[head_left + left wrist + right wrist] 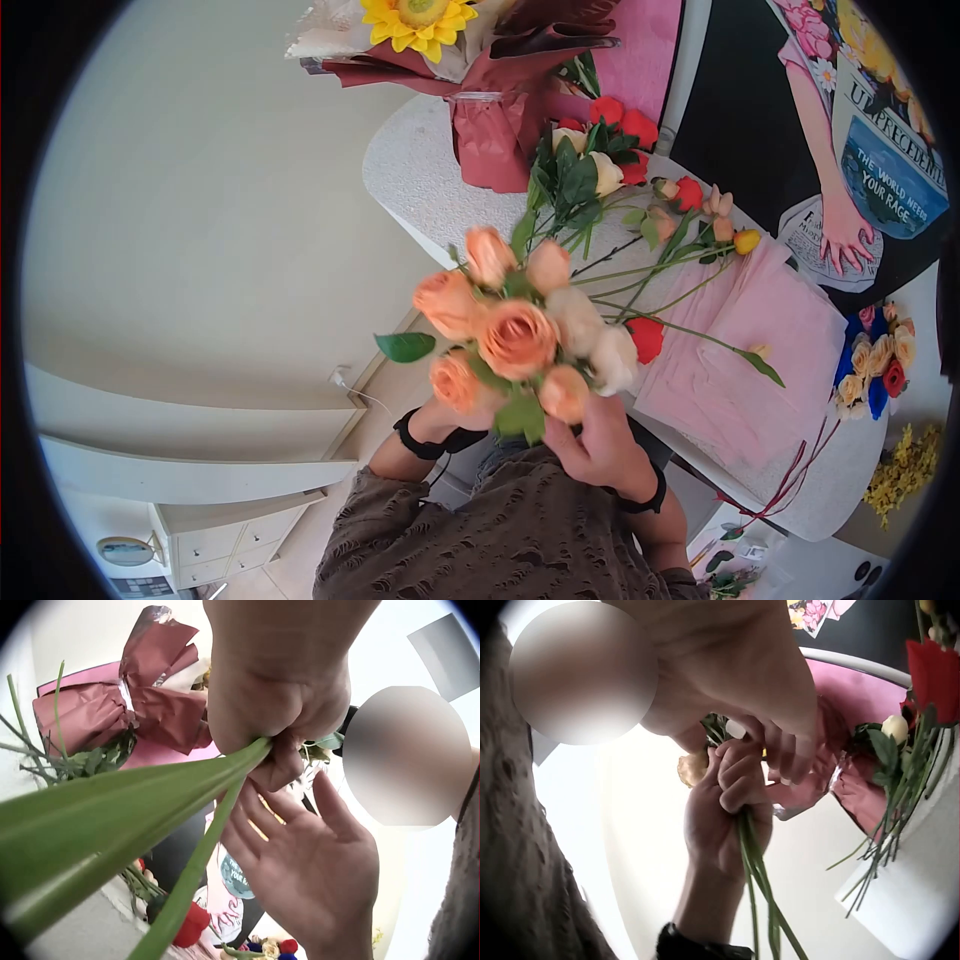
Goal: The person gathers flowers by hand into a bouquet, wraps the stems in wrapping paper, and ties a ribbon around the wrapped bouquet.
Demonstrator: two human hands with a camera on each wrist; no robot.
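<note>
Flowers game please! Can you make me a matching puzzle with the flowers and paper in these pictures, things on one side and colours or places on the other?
Things:
1. bunch of roses
2. sunflower
3. tissue paper
4. loose stems

Colours and places:
A. yellow, at the top in dark red wrapping
B. pink, spread flat on the table
C. peach and cream, held up in the left hand
D. lying on the white table, with red and cream blooms

Pairs: 1-C, 2-A, 3-B, 4-D

peach roses [515, 338], pink paper [760, 350], maroon wrap [495, 135]
</note>
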